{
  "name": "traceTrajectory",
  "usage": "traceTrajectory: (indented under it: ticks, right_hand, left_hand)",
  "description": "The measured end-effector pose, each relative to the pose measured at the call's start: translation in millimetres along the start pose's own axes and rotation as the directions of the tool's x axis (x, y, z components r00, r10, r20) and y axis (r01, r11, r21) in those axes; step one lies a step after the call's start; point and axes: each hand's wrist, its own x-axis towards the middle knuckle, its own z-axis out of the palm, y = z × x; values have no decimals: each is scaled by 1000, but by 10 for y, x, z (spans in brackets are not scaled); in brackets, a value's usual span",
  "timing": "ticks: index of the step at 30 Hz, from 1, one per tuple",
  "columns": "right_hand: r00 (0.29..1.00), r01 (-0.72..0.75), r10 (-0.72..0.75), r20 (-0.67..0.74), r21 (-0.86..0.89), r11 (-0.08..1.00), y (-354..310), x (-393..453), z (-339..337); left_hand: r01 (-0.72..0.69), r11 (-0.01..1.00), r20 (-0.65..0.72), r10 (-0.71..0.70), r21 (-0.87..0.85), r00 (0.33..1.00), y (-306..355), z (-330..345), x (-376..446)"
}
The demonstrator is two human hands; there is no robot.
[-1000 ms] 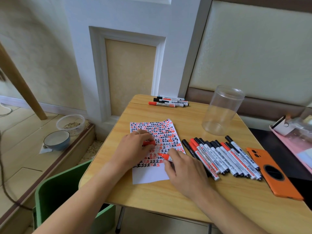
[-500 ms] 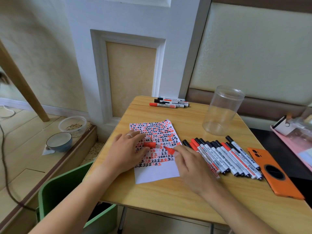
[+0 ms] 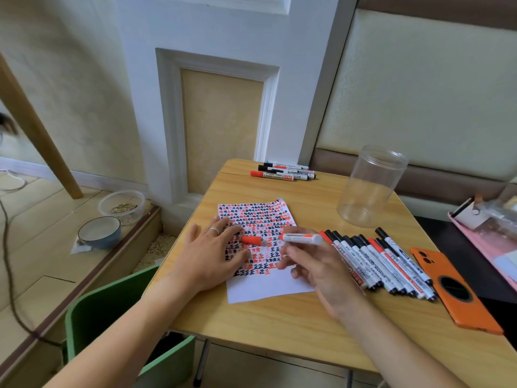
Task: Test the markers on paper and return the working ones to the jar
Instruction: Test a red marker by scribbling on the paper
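My right hand (image 3: 321,267) grips an uncapped red marker (image 3: 303,238), held level just above the paper (image 3: 265,289) with its tip pointing left. Facing that tip is its red cap (image 3: 251,240), held at the fingertips of my left hand (image 3: 212,253), which lies spread on the paper. Rows of red and black marks cover most of the sheet. A row of several capped red and black markers (image 3: 377,264) lies right of the paper, partly under my right hand. The clear plastic jar (image 3: 369,186) stands empty at the back right.
Three more markers (image 3: 282,173) lie at the table's (image 3: 279,326) far edge. An orange phone (image 3: 453,287) lies at the right, a pink tray (image 3: 481,242) beyond it. A green chair (image 3: 112,303) stands at the front left, and two bowls (image 3: 99,232) sit on the floor.
My right hand lifted the marker off the paper and turned it level, tip toward the cap. My left hand spread its fingers and shifted slightly left.
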Motion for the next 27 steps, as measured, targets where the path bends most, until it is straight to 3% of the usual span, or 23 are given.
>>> traceTrajectory:
  ticks: [10, 19, 27]
  right_hand:
    - [1000, 23, -24, -1, -134, 991, 15, 28, 57]
    - [987, -47, -11, -158, -362, 931, 181, 61, 94]
    - [989, -81, 28, -144, -376, 923, 160, 48, 133]
  left_hand:
    - [-18, 1000, 15, 18, 4, 1000, -40, 24, 27]
    - [-28, 999, 20, 27, 42, 999, -36, 45, 30]
    - [-20, 998, 45, 17, 58, 999, -27, 38, 37]
